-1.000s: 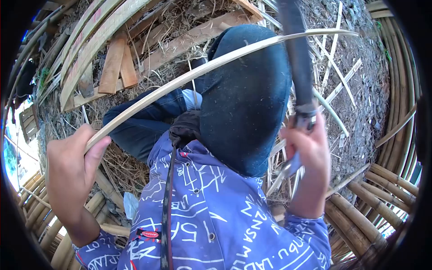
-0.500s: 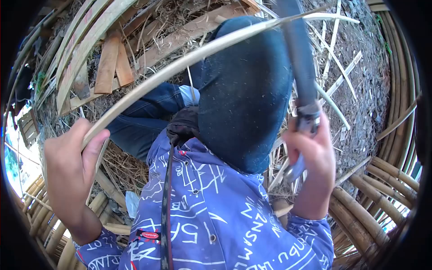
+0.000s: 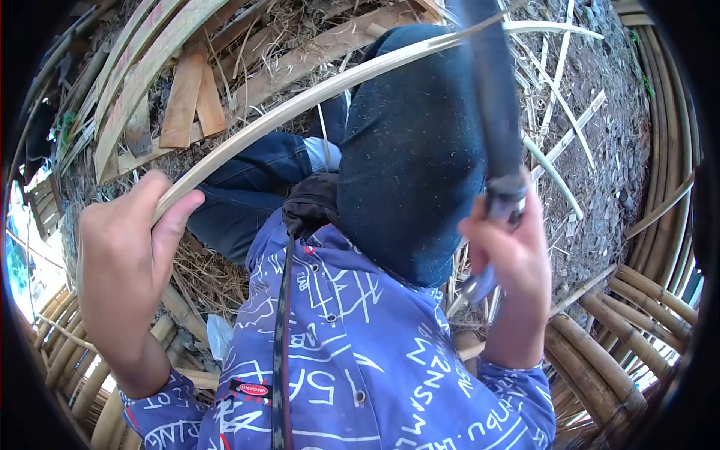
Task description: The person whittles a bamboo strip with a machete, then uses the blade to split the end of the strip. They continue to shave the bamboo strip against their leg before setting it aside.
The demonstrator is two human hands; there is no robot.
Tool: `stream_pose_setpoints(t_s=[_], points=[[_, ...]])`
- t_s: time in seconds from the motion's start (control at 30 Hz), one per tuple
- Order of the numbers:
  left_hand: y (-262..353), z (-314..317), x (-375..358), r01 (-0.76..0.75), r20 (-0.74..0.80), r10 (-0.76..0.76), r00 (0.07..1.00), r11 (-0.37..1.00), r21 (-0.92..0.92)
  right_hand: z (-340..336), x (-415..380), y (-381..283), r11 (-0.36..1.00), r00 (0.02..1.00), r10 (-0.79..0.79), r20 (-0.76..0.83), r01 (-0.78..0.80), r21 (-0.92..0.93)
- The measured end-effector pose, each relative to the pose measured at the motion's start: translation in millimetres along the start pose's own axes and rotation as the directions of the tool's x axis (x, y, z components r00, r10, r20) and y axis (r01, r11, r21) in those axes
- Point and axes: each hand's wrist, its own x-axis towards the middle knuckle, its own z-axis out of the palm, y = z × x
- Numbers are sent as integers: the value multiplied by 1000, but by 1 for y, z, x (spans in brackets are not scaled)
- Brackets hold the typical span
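My left hand [image 3: 124, 247] is closed around the near end of a long pale bamboo strip [image 3: 300, 101], thumb on top. The strip slants up and away to the right, over my raised knee in dark trousers [image 3: 412, 150]. In my right hand [image 3: 514, 247] is the handle of a machete [image 3: 499, 105], its long dark blade pointing away from me and smeared by motion. Near its far end, the strip overlaps the blade in this view. A metal collar sits between blade and handle, just above my fingers.
Flat wood pieces [image 3: 182, 101] and wide split bamboo slats [image 3: 124, 90] lie at the upper left. Thin pale strips [image 3: 559, 97] and shavings litter the ground on the right. Bamboo pole structures [image 3: 600, 360] stand along both sides. A strap [image 3: 281, 337] hangs down my shirt.
My left hand has moved slightly away from my body and to the right, carrying the strip with it. The right hand and machete have shifted a little to the left.
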Motion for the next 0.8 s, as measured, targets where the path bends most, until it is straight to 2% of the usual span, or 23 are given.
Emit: stream_pose_setpoints(t_s=[0.03, 0.07, 0.13, 0.17, 0.2, 0.27, 0.3, 0.33, 0.4, 0.43, 0.47, 0.53, 0.57, 0.6, 0.67, 0.73, 0.8], points=[[1, 1, 0, -25, -10, 25, 1000, 1000, -16, 1, 6, -1, 995, 993, 97, -68, -96, 22], [1, 2, -1, -17, -7, 17, 1000, 1000, -26, 9, 1, 4, 995, 992, 104, -68, -103, 11], [2, 1, 2, 39, 5, -39, 999, 999, -8, 34, -7, 14, 980, 988, -152, 22, 154, -126], [2, 0, 3, 32, 8, -31, 999, 999, -5, 30, -7, 14, 996, 994, -91, 63, 92, -13], [2, 0, 1, 43, 18, -43, 999, 999, -18, 19, 0, 14, 991, 988, -130, 78, 133, -28], [2, 0, 0, 70, 26, -69, 997, 997, -23, 4, 6, -3, 998, 998, -56, -3, 56, -12], [7, 2, 3, 27, -3, -27, 1000, 1000, -14, 17, 11, 3, 980, 984, -148, -104, 160, 119], [10, 4, 4, -17, -36, 16, 999, 1000, -6, 27, 6, 2, 972, 989, -132, -72, 143, 187], [4, 3, 0, 35, -9, -35, 999, 999, -37, 44, -4, 14, 982, 982, -186, 31, 186, 18], [2, 1, -1, 80, 39, -77, 996, 994, -72, 43, -5, 18, 982, 983, -182, -9, 182, 47], [3, 2, -1, 81, 42, -78, 996, 994, -72, 30, 0, 5, 991, 980, -135, 144, 131, 37], [6, 3, 1, 50, 19, -49, 999, 997, -57, 24, 2, -4, 995, 998, -63, 3, 63, 72], [7, 5, 2, 60, 22, -58, 998, 996, -62, 37, 6, 1, 956, 983, -181, -41, 185, 227], [8, 7, 5, 45, 25, -44, 999, 997, -62, 49, 1, -3, 942, 985, -165, -39, 170, 288], [5, 5, 7, 27, 24, -26, 999, 999, -35, 54, 1, 10, 970, 971, -232, 64, 226, 88], [0, 6, 2, 52, 43, -49, 998, 996, -67, 36, 4, 1, 979, 978, -161, 131, 142, 144], [4, 8, 8, 41, 31, -39, 999, 998, -50, 38, 6, 0, 962, 989, -148, 21, 139, 234]])
